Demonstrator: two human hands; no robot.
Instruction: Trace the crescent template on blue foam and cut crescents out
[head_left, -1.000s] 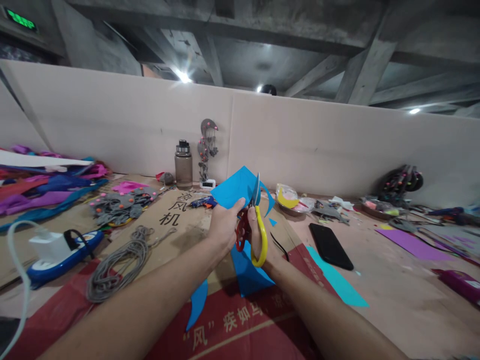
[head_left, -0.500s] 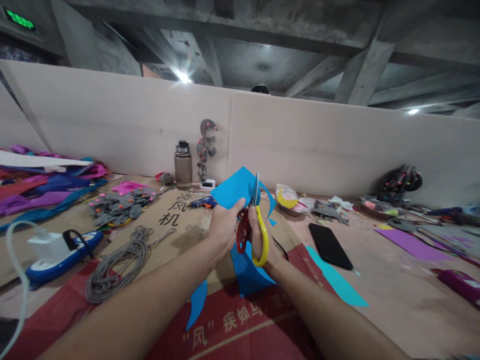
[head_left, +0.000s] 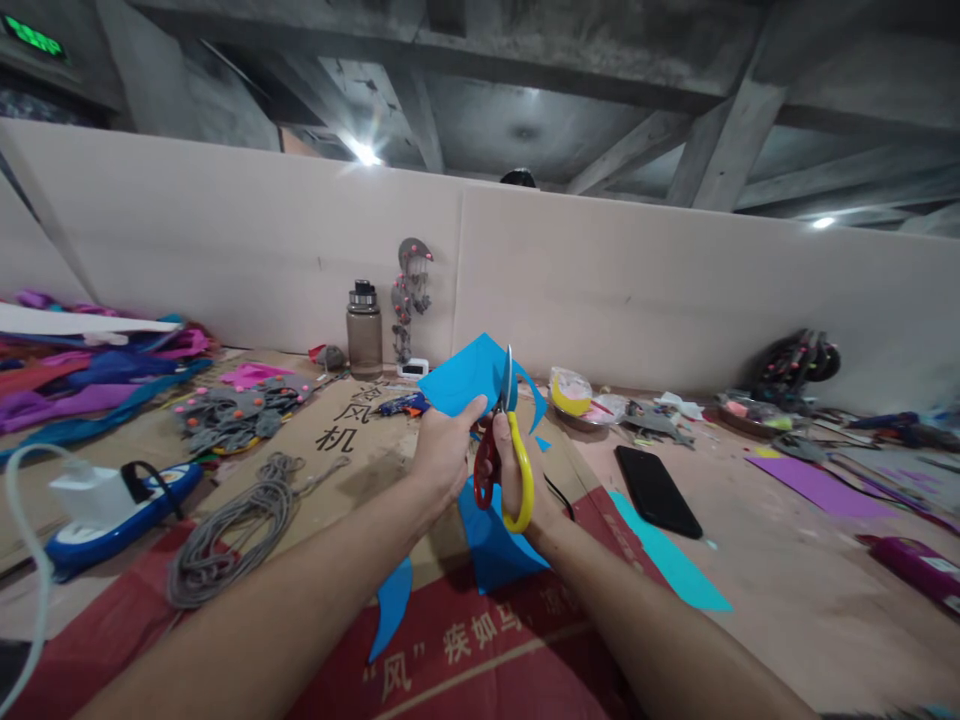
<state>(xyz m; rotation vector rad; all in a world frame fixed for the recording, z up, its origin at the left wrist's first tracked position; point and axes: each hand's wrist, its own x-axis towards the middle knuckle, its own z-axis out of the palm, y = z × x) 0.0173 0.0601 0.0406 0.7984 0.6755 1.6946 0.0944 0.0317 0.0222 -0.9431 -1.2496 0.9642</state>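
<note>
Pinched in my left hand (head_left: 444,450) is a blue sheet (head_left: 466,374), felt or paper, held up over the cardboard. My right hand (head_left: 514,470) is closed in the handles of scissors (head_left: 523,480), one loop red and the other yellow. Their blades point up and away at the sheet's right part, where a curved strip (head_left: 534,400) hangs at the edge. Below my hands lies a larger blue piece (head_left: 499,550). A blue crescent cutout (head_left: 392,608) rests left of it, partly behind my left forearm. Some of my right fingers are hidden by the handles.
Flattened cardboard (head_left: 315,480) covers the work area. A grey cord coil (head_left: 244,530) and a power strip (head_left: 124,520) lie left; a bottle (head_left: 364,330) stands behind. On the right are a phone (head_left: 657,490), a turquoise piece (head_left: 675,560) and a bowl (head_left: 589,412).
The scissors have shifted very slightly, their blades looking a little closer together. Both hands keep their holds, and the whole view has drifted marginally.
</note>
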